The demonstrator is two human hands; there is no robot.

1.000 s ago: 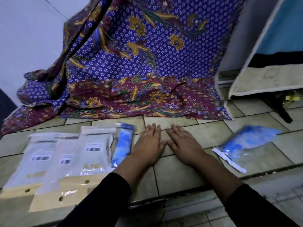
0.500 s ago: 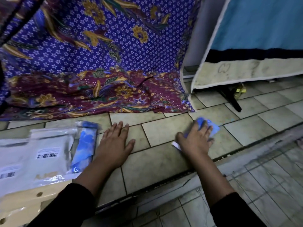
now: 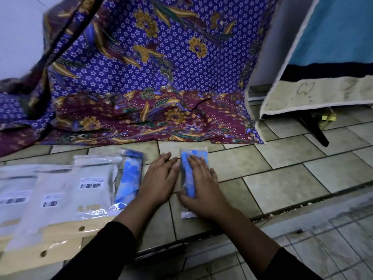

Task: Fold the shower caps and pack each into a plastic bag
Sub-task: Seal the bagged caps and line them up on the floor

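Shower cap (image 3: 193, 157), blue and folded, lies inside a clear plastic bag (image 3: 187, 214) on the tiled floor (image 3: 282, 178), at the near middle of the scene. The right hand (image 3: 201, 186) lies flat on top of it, fingers straight and pressing down. The left hand (image 3: 159, 178) rests flat on the tiles just left of the bag, fingers straight and holding nothing. The two hands sit side by side, close but not clasped.

We judge this to be the end of one packing round: the cap is in, and the bag is being pressed flat, perhaps to push out air or close its mouth. We cannot tell if the mouth is sealed. The next move would call for setting this bag with the finished one and taking up a fresh cap and bag. We see no loose cap.

At the near left lies a cream card (image 3: 60, 239) with punched holes. On it and just beyond are white pouches (image 3: 60, 184), overlapping in a row. Each carries a white label with a barcode (image 3: 90, 185); the small print above the bars is too blurred to read, as is the faint gold lettering lower on the rightmost pouch. A second bag (image 3: 130, 176) with a blue cap lies against that pouch, just left of the left hand.

Farther back hangs a purple and maroon batik cloth (image 3: 161, 77). At the far right leans a pale board (image 3: 323, 93) with faint marks that look like "CJ".
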